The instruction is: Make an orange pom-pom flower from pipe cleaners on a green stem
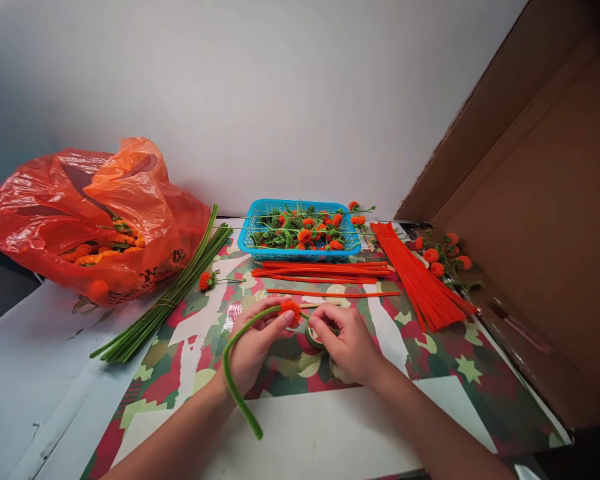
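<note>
My left hand (260, 333) pinches an orange pompom (291, 312) threaded with a curved green stem (230, 373), while my right hand (343, 340) closes its fingertips on the stem's short right end.

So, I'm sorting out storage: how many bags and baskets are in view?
2: an orange-red plastic bag on the left, and a blue basket at the back, near the middle. Anything directly behind the bag would be hidden.

Pale plain wall (280, 100), brown cardboard panel (545, 200) at right, table (175, 373) with camouflage-like star pattern, soft light
</note>
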Motion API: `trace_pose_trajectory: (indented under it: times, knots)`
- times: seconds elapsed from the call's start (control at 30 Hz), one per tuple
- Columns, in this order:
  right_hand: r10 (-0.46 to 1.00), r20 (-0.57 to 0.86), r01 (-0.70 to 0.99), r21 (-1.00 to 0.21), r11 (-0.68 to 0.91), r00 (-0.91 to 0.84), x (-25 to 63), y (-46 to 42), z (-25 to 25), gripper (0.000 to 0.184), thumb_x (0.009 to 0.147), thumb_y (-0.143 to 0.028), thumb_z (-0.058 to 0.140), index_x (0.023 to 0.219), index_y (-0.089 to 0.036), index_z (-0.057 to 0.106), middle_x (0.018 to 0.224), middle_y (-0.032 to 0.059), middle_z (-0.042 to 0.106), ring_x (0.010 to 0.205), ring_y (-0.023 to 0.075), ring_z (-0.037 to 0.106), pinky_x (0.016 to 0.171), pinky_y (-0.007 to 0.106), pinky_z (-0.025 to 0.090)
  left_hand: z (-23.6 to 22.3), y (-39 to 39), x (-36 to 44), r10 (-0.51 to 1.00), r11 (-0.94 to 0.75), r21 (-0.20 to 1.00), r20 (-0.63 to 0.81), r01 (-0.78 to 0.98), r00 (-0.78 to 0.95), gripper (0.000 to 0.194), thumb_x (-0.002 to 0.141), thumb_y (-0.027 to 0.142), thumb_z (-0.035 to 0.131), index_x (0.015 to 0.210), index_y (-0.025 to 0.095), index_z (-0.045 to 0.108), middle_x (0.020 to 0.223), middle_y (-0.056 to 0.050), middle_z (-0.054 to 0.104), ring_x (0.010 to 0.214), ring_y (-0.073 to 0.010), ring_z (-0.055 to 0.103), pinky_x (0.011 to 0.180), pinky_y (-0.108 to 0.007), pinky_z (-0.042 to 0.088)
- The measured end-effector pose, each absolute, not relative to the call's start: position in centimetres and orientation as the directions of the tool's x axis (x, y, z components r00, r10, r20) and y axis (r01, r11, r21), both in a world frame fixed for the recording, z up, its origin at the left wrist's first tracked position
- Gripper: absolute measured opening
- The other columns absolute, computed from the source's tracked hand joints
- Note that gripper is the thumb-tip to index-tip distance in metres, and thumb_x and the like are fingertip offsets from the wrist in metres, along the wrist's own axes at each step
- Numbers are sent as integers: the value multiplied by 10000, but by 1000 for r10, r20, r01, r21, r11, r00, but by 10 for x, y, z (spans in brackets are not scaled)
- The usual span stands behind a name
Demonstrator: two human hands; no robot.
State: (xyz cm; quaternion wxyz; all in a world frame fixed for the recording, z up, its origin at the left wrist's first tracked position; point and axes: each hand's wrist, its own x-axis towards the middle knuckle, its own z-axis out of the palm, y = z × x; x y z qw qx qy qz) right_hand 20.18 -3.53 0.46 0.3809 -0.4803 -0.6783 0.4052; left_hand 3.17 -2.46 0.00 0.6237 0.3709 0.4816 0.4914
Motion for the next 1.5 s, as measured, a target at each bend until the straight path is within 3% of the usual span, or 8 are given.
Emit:
trace_pose_trajectory:
  times: [0.33,0.5,0.73,0.83,0.93,1.2,1.37,1.5]
  knots:
    - [954,163,318,-917,241,-253,202,-36,5,213,909,-230,473,714,-180,543,638,-24,539,578,97,447,539,203,347,-2,-26,32,964,258,944,-238,-206,119,336,695,419,774,930,186,713,864,-51,724,696,-165,661,589,-247,544]
    - [964,131,285,-938,196,-232,202,-36,5,221,911,-244,474,706,-181,522,621,-31,520,557,91,423,527,204,335,-10,-21,28,976,200,973,-187,-118,115,435,772,562,637,607,160,614,522,-4,602,495,-138,588,517,-246,500]
    - [923,-36,162,-986,29,-384,205,-35,1,235,911,-333,499,734,-179,519,639,-25,530,563,91,440,518,206,341,-11,-21,22,988,85,996,-82,-17,130,462,829,523,587,541,169,514,472,28,503,467,-87,452,466,-201,366]
    - [875,-112,210,-978,-12,-471,206,-35,-4,320,925,-408,482,724,-168,545,621,-25,500,539,86,423,496,208,322,-10,-23,22,987,76,997,-78,23,141,464,826,521,596,544,167,491,490,35,478,492,-81,427,464,-189,342]
    - [848,-130,209,-978,-24,-514,206,-35,-6,401,941,-415,453,643,-157,526,590,-33,446,494,67,381,466,206,286,-7,-24,24,983,144,989,-138,-40,123,456,806,535,615,565,167,495,499,44,461,483,-75,409,443,-180,327]
    - [806,-93,-70,-984,-164,-585,206,-31,-4,449,873,-439,552,536,-168,429,501,-64,369,426,41,293,405,200,225,4,-13,20,945,304,822,-324,-482,44,523,580,499,818,526,184,403,436,96,366,394,-44,324,381,-160,319]
    - [767,-114,-113,-965,-237,-632,207,-30,0,398,843,-428,566,565,-147,524,491,-46,428,414,50,368,394,192,254,5,-15,18,934,357,825,-321,-437,157,515,634,545,763,516,188,412,454,72,406,415,-70,383,409,-193,373]
    - [748,-143,-151,-939,-310,-648,208,-28,-1,443,836,-539,528,703,-125,612,539,-20,504,452,75,457,419,194,355,4,-18,20,962,272,905,-257,-327,87,462,647,547,750,557,182,481,487,66,431,437,-79,393,407,-194,367]
